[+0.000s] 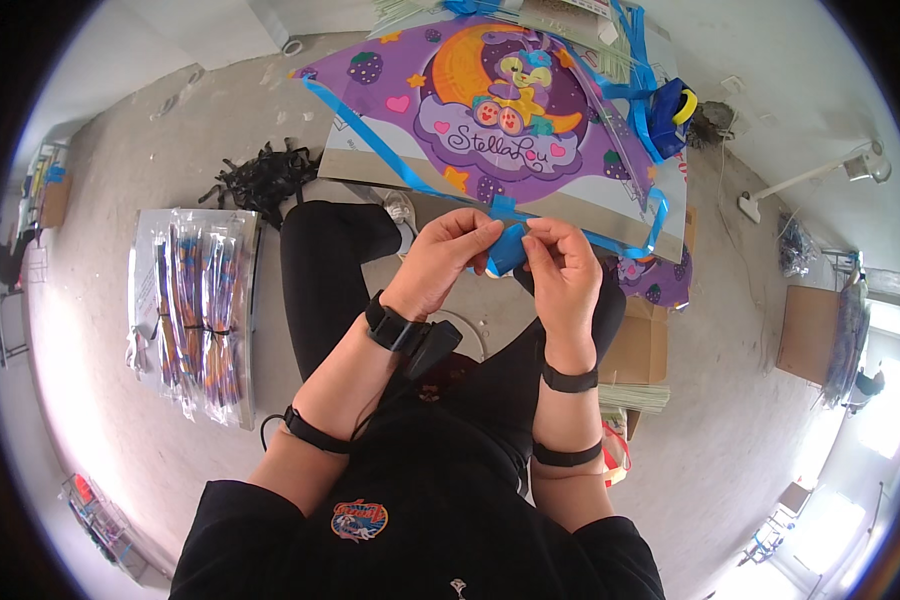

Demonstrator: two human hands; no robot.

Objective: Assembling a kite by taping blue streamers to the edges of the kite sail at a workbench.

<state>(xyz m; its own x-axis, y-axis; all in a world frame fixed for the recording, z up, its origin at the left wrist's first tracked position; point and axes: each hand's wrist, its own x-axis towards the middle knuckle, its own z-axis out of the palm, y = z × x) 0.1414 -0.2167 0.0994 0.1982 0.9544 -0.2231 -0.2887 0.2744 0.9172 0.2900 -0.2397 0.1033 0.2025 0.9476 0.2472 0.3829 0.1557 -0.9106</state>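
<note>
A small blue strip of film or tape (508, 250) is pinched between my hands, just off the near edge of a purple kite-like sheet (510, 110). My left hand (435, 258) closes thumb and fingers on the strip's left side. On its right side, my right hand (567, 275) grips it the same way, fingers curled. The sheet carries a cartoon animal on an orange moon. It lies on a board or carton (355, 170) in front of my knees. A long blue ribbon (375, 145) runs along its near edge and loops at the right.
A blue dispenser with a yellow ring (675, 115) sits at the board's right edge. Thin pale sticks (610, 50) lie at the far side. On the floor at left are a tangled black bundle (265, 182) and plastic-wrapped packs (198, 315). An opened carton (640, 345) stands by my right leg.
</note>
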